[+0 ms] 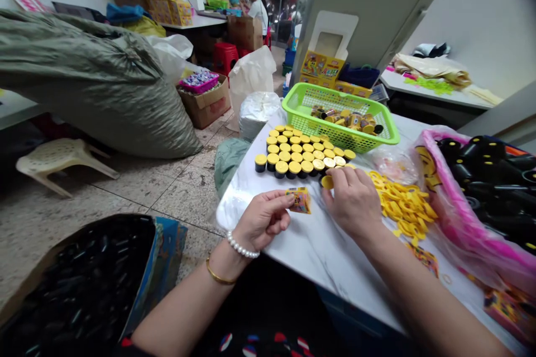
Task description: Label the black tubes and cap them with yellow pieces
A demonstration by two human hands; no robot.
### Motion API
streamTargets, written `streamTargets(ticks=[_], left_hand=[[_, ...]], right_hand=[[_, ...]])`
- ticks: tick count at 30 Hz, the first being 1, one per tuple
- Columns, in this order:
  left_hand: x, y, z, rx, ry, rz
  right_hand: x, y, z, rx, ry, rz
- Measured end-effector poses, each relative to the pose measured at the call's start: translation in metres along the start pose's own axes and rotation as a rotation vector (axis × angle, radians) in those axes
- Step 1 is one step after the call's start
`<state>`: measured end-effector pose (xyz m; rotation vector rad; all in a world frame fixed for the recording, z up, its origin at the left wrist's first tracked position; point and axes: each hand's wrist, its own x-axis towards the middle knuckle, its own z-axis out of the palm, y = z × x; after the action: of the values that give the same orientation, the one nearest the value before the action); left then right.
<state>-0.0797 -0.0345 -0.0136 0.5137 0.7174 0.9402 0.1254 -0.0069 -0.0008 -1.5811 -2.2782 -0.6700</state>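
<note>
My left hand (268,217) pinches a small printed yellow wrapper (300,201) between thumb and fingers, above the marbled white table (293,240). Fingers of my right hand (354,195) are closed on a small black container with a yellow lid (327,182), tilted at the near edge of the group. Several more yellow-lidded black containers (295,167) stand upright in rows just beyond both hands. To the right of my right hand lies a pile of loose yellow plastic pieces (404,203).
Behind the rows sits a green basket (299,117) of wrapped containers. A pink-rimmed bag (452,223) of black parts stands at the right. A box (144,290) of black pieces is at lower left, below a large sack (125,95). A person (257,11) sits far back.
</note>
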Motion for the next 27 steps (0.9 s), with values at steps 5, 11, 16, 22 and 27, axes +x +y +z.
streamTargets(ticks=[5, 11, 16, 22, 27], left_hand=[[0.001, 0.0, 0.0, -0.018, -0.02, -0.01], [0.003, 0.0, -0.002, -0.052, -0.053, -0.038], [0.003, 0.0, 0.001, -0.075, -0.021, -0.017], [0.004, 0.0, 0.003, -0.083, -0.034, -0.027], [0.006, 0.0, 0.0, -0.074, -0.037, -0.032]], right_hand=[[-0.009, 0.004, -0.011, 0.492, 0.015, 0.203], [-0.013, 0.003, -0.024, 1.816, -0.283, 0.677], [-0.013, -0.009, -0.021, 2.029, -0.408, 0.755], [-0.018, -0.009, -0.02, 1.951, -0.345, 0.83], [-0.02, -0.012, -0.027, 1.689, -0.283, 0.664]])
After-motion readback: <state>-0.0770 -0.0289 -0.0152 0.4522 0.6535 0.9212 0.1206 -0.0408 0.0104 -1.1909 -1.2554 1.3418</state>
